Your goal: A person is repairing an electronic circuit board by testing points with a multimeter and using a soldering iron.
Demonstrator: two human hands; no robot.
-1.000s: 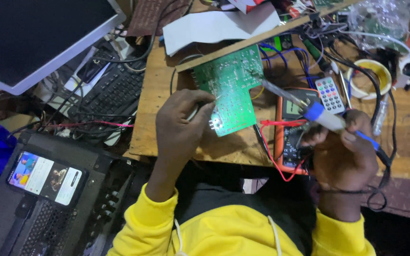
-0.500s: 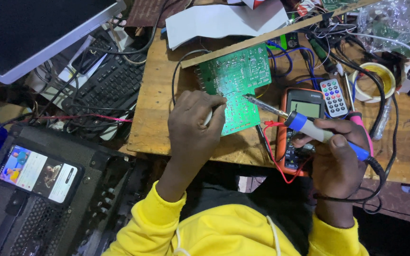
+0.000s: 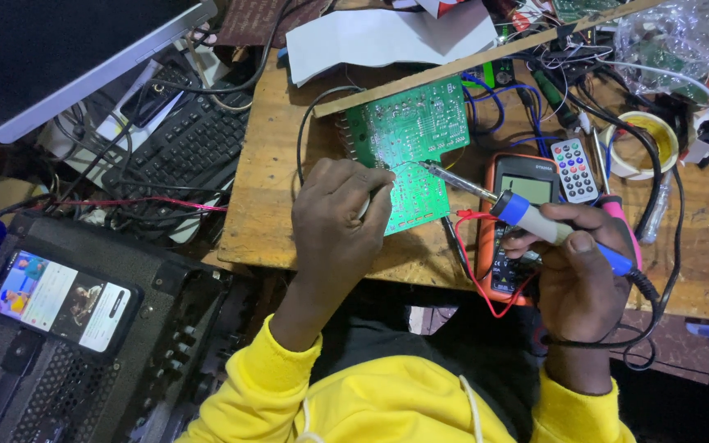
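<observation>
A green circuit board (image 3: 410, 143) lies solder side up on the wooden table (image 3: 268, 197). My left hand (image 3: 340, 220) rests on the board's lower left part, with a thin strand of solder wire seeming to run from its fingers toward the board. My right hand (image 3: 578, 271) grips a blue-handled soldering iron (image 3: 527, 215). The iron's metal tip (image 3: 430, 166) touches the board just right of my left fingertips. An orange multimeter (image 3: 517, 221) lies under the iron, partly hidden by my right hand.
A small grey remote (image 3: 573, 171) and a yellow tub of flux (image 3: 648, 141) sit right of the meter. A black keyboard (image 3: 182, 152) and a monitor (image 3: 51, 57) are at left. A phone (image 3: 61, 299) lies on a black amplifier. Tangled wires and white papers (image 3: 387, 34) crowd the back.
The iron has swung down from above the remote until its tip meets the board. My left hand has moved onto the board's lower left part. The view has shifted slightly.
</observation>
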